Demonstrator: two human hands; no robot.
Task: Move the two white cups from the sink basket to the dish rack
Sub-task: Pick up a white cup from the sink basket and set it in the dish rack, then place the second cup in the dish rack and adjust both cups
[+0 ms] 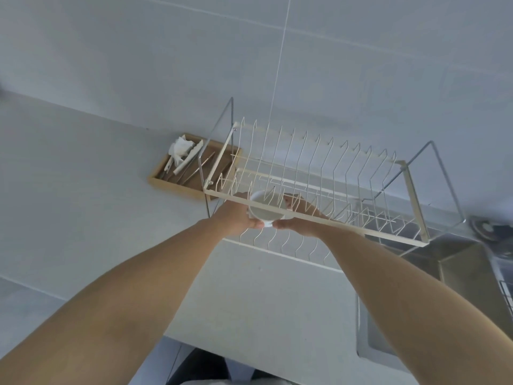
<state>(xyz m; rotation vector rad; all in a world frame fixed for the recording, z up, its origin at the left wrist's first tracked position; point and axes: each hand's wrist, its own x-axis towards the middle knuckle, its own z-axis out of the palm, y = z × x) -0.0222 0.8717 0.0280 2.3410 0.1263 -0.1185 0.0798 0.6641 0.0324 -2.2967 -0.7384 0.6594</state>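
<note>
A white cup [265, 210] sits low inside the left end of the cream wire dish rack [399, 234], its round face turned toward me. Both hands hold it: my left hand [236, 218] wraps its left side and my right hand [301, 218] its right side, thumbs meeting under it. The rack's front rail crosses in front of my right fingers. A second cup is not visible. Only an edge of the sink basket [506, 293] shows at the far right.
A wooden tray [177, 184] with utensils and a crumpled tissue lies on the white counter left of the rack. The steel sink [458, 273] opens at the right, under the rack's right end. A tiled wall stands behind.
</note>
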